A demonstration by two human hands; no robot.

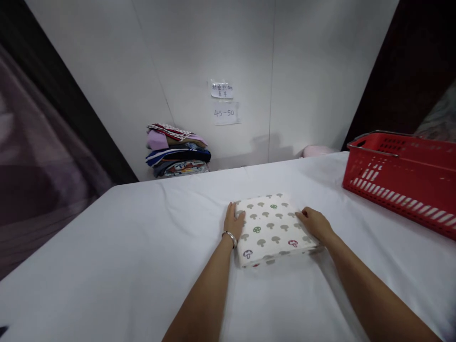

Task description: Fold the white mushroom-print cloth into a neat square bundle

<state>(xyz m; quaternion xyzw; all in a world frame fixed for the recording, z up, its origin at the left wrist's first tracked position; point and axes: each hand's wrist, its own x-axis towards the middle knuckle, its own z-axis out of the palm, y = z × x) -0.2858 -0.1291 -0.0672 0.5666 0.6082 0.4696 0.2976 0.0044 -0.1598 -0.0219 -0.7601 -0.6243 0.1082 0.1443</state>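
Note:
A folded white cloth (pixel 274 228) printed with grey, green and red mushrooms lies on the white-covered table (pixel 142 266). My left hand (pixel 234 222), with a bracelet (pixel 230 239) at the wrist, holds its left edge, the thumb on top and the fingers along the side. At the opposite edge my right hand (pixel 315 223) is closed on the cloth with curled fingers; some fingertips are hidden beneath or behind it. The cloth forms a neat, nearly square bundle with layers showing at the near edge.
A red plastic basket (pixel 402 175) with metal handles stands at the right. Beyond the table's far edge, a stack of folded clothes (pixel 178 151) rests against the pale wall. Two paper signs (pixel 224 113) are stuck there, one reading 45-50. Something pink (pixel 317 150) shows at the back right.

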